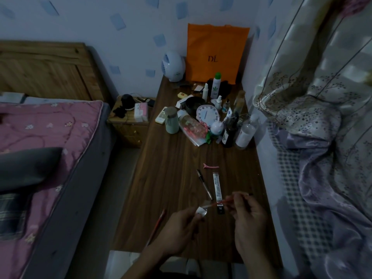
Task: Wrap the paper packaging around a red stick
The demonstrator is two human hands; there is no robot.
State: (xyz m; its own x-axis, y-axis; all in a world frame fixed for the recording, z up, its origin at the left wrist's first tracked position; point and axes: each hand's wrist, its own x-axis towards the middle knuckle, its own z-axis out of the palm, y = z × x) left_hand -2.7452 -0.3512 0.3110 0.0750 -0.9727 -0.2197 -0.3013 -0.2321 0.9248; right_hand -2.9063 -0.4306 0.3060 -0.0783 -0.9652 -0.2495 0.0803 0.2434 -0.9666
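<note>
While the left hand (181, 224) pinches a small white cap (201, 211), the right hand (249, 216) pinches a thin red stick (223, 201) low over the dark wood-grain surface (171, 188). The slim, straight stick slants down-left, its pale tip at the cap. A black pen (204, 184) lies just beyond.

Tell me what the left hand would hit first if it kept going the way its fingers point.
Likely the black pen, lying just beyond the left hand and its small white piece on the dark wooden table; depth is unclear.
</note>
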